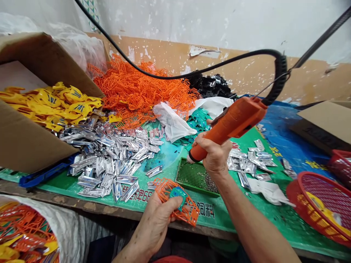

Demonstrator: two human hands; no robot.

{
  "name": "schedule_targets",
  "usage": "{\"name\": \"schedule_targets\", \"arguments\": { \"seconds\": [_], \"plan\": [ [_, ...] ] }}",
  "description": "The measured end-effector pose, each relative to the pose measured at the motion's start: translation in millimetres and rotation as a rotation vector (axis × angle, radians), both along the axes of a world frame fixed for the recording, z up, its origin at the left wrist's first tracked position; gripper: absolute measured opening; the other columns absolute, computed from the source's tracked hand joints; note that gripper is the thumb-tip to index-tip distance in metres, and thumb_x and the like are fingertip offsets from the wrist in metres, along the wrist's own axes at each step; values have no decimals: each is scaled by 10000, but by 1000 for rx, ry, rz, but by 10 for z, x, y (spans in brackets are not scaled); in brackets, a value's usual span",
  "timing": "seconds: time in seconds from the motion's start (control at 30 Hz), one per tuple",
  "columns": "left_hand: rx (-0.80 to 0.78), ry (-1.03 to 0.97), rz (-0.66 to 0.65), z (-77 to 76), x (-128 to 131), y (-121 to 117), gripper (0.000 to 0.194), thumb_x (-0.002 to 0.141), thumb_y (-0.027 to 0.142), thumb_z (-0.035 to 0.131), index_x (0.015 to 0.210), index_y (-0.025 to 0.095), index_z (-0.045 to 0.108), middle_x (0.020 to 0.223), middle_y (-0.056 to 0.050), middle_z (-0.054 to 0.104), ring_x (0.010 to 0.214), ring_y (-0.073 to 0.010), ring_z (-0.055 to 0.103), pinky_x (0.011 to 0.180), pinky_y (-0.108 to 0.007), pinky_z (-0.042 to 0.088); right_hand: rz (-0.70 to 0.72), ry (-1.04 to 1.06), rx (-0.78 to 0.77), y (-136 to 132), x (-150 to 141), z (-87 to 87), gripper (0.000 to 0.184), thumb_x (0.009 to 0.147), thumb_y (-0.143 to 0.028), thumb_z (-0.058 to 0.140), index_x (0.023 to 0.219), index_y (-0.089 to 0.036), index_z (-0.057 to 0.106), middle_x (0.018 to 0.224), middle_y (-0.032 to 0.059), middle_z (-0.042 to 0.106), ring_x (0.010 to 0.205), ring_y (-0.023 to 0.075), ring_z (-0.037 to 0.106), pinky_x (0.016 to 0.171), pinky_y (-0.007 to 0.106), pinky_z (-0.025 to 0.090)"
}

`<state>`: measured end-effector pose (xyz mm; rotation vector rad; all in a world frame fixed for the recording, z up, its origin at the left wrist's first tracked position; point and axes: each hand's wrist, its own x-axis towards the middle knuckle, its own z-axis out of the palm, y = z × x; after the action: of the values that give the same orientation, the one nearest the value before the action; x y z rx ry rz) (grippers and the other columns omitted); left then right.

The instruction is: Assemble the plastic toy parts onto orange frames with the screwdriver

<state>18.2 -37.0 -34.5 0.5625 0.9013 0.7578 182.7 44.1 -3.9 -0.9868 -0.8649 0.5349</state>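
Observation:
My left hand [161, 212] grips an orange plastic frame [192, 213] near the table's front edge, the thumb pressing on a teal plastic piece [177, 197] set in it. Wrapped round an orange electric screwdriver [230, 124], my right hand [215, 153] holds the tool tilted, its pale nose down and to the left. Below that nose lies a green mesh tray [192, 173] with small screws [211, 182] at its right end. The screwdriver's tip stands apart from the orange frame. Whether a bit sticks out of the nose, I cannot tell.
Shiny metal pieces [109, 160] lie heaped at left, more [252, 159] at right. Behind are orange frames [142, 91], teal pieces [199, 118] and black parts [212, 86]. A cardboard box [27, 146] holds yellow parts. A black cable [164, 77] hangs across; a red basket [298, 197] stands right.

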Motion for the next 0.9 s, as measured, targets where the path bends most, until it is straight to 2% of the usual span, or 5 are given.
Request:
{"name": "schedule_targets", "arguments": {
  "seconds": [0.23, 0.4, 0.5, 0.9],
  "plan": [
    [7, 2, -26, -25, -14, -2, 415, 646, 304, 776, 962, 180, 537, 866, -37, 682, 672, -214, 675, 640, -404, 591, 12, 15, -2, 7, -45, -3, 324, 597, -232, 720, 905, -169, 642, 594, -54, 593, 484, 127, 532, 517, 310, 457],
    [15, -9, -39, -49, -21, 2, 408, 664, 304, 771, 968, 176, 531, 850, -38, 674, 695, -217, 675, 666, -400, 584, -2, -17, -12, 8, -52, -32, 147, 612, -253, 714, 698, -173, 626, 605, -35, 597, 509, 127, 540, 549, 323, 475],
    [8, -17, -39, -50, -16, 4, 400, 660, 296, 777, 955, 175, 535, 797, -10, 650, 660, -185, 654, 666, -376, 577, -15, -47, -31, 14, -62, -67, 138, 618, -265, 709, 600, -173, 608, 606, -26, 597, 524, 125, 532, 569, 329, 481],
    [8, -8, -48, -44, -16, -7, 364, 682, 281, 763, 953, 183, 540, 803, -8, 655, 644, -191, 671, 620, -352, 577, -31, -63, -56, 53, -76, -102, 121, 617, -256, 709, 576, -172, 632, 597, -24, 599, 522, 126, 533, 571, 332, 465]
  ]
}}
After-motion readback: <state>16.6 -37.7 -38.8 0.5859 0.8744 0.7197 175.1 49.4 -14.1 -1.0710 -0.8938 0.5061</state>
